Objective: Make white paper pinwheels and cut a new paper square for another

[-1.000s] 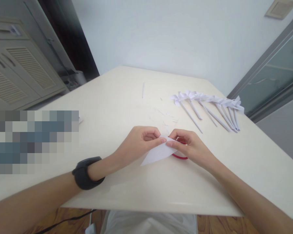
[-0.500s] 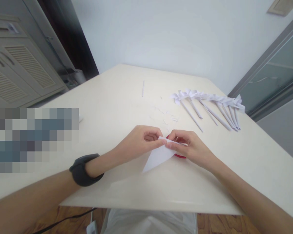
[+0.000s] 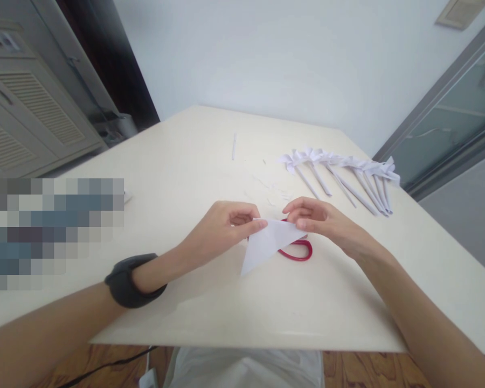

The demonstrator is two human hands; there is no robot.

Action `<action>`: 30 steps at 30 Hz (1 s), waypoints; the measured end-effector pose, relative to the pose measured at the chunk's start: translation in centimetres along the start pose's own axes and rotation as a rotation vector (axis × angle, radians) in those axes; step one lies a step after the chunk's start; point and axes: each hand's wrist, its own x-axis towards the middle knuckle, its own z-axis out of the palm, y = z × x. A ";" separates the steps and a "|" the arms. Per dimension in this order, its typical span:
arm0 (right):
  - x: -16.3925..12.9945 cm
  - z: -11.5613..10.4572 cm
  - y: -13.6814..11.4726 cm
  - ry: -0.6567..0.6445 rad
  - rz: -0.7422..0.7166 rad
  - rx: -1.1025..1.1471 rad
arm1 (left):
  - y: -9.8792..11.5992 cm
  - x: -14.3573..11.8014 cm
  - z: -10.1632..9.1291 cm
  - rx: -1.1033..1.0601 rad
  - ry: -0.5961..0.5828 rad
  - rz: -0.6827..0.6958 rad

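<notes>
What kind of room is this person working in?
Probably a room in a home, used for paper craft. A plain cream table stands by a grey louvred cabinet and a glass sliding door, with a row of white folded paper flowers on stems laid out.

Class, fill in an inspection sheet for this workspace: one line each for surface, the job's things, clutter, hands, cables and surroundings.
Surface: cream table, smooth, seen from its near edge.
Job's things: folded white paper, triangular, pinched along its top edge by both hands; red-handled scissors lie on the table behind it, partly hidden.
Clutter: row of finished paper flowers with rolled stems at the far right; small paper scraps; one thin paper strip; a blurred patch at the left.
Hands: left hand and right hand both grip the paper; a dark wristband on the left wrist.
Cables: one dark cable on the floor below the table.
Surroundings: white wall, louvred cabinet left, glass door right.
</notes>
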 end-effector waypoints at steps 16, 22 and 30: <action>0.5 0.1 1.1 0.062 -0.039 0.251 | -0.1 0.0 0.6 -0.165 -0.244 -0.095; 0.5 1.9 1.0 -0.040 0.017 0.325 | 0.8 -0.2 0.6 -0.021 -0.141 -0.063; 0.3 4.4 1.4 0.104 0.144 0.236 | 0.9 -0.4 0.9 0.047 -0.117 -0.059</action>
